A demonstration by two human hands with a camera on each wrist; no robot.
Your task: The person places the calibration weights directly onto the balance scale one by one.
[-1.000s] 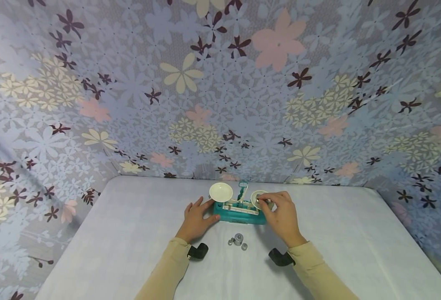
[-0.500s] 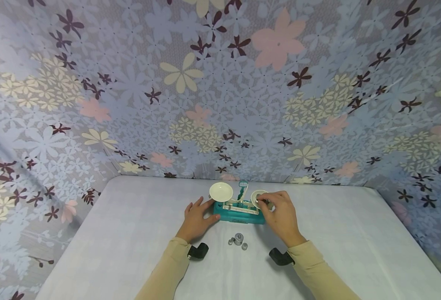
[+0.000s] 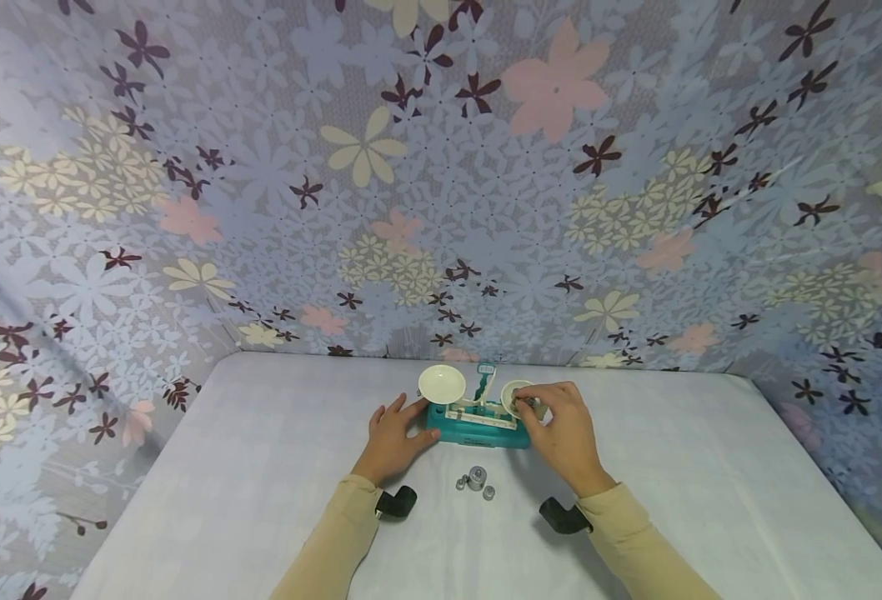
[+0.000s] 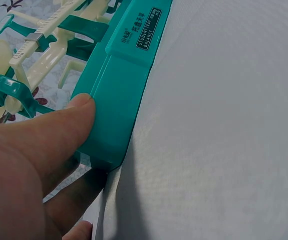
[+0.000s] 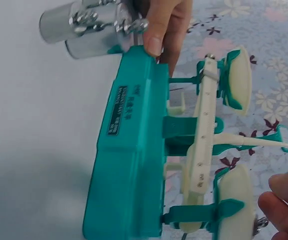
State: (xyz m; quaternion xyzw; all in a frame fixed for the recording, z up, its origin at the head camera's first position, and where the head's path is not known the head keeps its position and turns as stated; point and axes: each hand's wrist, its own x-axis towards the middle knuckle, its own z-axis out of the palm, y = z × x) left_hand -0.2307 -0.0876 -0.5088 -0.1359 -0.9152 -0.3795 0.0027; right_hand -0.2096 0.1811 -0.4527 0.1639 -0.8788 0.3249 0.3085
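A green tray balance (image 3: 478, 433) with two cream pans stands near the back of the table. My left hand (image 3: 396, 440) grips the left end of its base, the thumb on the front face and fingers behind, as the left wrist view shows. Over the right pan (image 3: 511, 408), my right hand (image 3: 563, 429) pinches a small metal weight (image 3: 522, 403), partly hidden by the fingertips. The right wrist view shows knobbed metal (image 5: 260, 225) at that pan, close to the fingers. The left pan (image 3: 442, 384) holds nothing visible.
Several silver weights of different sizes, the largest a cylinder (image 3: 477, 478), stand on the white cloth in front of the balance. A flowered wall covering (image 3: 441, 250) rises behind the table. Black camera mounts sit at both wrists.
My right fingertips shift very slightly over the right pan, and the weight at them shows a little differently. My left hand and the balance stay where they were.
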